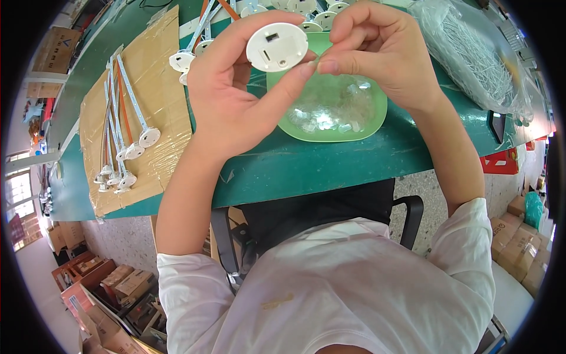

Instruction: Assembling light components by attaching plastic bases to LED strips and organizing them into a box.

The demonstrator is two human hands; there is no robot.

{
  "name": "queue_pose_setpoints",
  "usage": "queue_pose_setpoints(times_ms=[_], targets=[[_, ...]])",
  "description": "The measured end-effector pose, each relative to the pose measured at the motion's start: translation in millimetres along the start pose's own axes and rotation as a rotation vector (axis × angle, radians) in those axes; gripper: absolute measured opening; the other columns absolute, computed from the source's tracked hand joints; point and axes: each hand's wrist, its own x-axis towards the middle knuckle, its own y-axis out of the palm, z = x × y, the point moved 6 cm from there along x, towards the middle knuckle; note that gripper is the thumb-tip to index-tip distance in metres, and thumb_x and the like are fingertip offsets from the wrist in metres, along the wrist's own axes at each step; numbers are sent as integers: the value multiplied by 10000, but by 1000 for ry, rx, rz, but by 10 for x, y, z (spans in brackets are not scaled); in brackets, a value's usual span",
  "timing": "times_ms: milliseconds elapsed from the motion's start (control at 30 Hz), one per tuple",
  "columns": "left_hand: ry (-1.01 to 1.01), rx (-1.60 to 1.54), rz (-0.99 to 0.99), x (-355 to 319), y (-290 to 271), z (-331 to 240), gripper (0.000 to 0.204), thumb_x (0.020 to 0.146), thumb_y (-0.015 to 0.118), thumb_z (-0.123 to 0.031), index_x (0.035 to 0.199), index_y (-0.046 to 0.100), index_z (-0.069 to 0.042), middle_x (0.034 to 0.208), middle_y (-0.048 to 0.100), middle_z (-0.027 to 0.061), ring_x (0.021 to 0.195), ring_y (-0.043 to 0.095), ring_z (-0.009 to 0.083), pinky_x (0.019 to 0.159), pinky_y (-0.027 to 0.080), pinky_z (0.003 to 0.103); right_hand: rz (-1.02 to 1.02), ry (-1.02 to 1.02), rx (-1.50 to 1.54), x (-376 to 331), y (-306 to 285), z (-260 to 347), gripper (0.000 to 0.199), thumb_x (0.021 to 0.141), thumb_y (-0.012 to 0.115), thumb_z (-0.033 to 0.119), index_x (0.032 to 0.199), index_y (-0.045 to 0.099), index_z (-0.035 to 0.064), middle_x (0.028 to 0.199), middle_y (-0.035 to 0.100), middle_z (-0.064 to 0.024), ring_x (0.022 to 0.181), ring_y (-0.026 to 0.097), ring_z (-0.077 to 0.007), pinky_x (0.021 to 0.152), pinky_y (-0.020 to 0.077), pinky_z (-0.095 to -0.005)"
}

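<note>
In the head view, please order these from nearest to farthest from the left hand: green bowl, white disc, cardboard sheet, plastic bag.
1. White disc: held in the left hand.
2. Green bowl: just right, below it.
3. Cardboard sheet: to the left.
4. Plastic bag: far right.

The round disc [276,47] between my hands is white with small dark slots. Just beneath them sits a light green bowl [359,131] of clear, glinting bits. The bench [330,159] is dark green. Left of my hands lies tan cardboard [159,88] carrying white-and-orange rods [127,103]. My sleeves [466,248] are white.
</note>
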Motion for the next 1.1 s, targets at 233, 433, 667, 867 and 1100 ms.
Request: queue_pose_setpoints(times_ms=[233, 433, 667, 867, 1100], targets=[[-24, 50, -60, -5, -32, 9, 419, 820, 686, 116, 1214, 561, 45, 1039, 674, 132, 929, 680, 177, 829, 549, 284, 414, -890, -106, -37, 189, 202, 198, 758, 802, -38, 889, 659, 3, 825, 709, -55, 748, 668, -81, 678, 516, -196], [-15, 117, -137, 5, -59, -18, 417, 817, 697, 117, 1207, 566, 45, 1031, 677, 128, 946, 678, 176, 839, 565, 297, -31, -325, -501, -90, 141, 96, 132, 849, 704, -1, 980, 695, -15, 903, 703, -50, 844, 677, -110, 725, 535, -223], [-14, 114, -153, 2, -51, -31, 410, 815, 705, 110, 1197, 568, 52, 1069, 664, 132, 946, 677, 190, 847, 575, 319, -24, -332, -495, -112, 144, 102, 104, 870, 680, 16, 963, 695, -27, 902, 704, -58, 800, 678, -113, 729, 544, -236], [-7, 113, -124, 9, -50, -9, 393, 814, 709, 107, 1181, 577, 53, 1082, 656, 130, 947, 672, 192, 840, 575, 315, -10, -333, -472, -107, 111, 97, 98, 869, 667, 2, 958, 693, -32, 891, 700, -59, 787, 673, -110, 724, 545, -238], [58, 102, -1, 32, 66, -135, 503, 903, 616, 43, 1377, 449, 44, 1261, 589, 207, 1147, 608, 262, 951, 519, 378, -141, -571, -467, -215, 103, 262, 97, 841, 670, -50, 937, 679, -60, 890, 698, -67, 778, 673, -116, 700, 549, -235]])
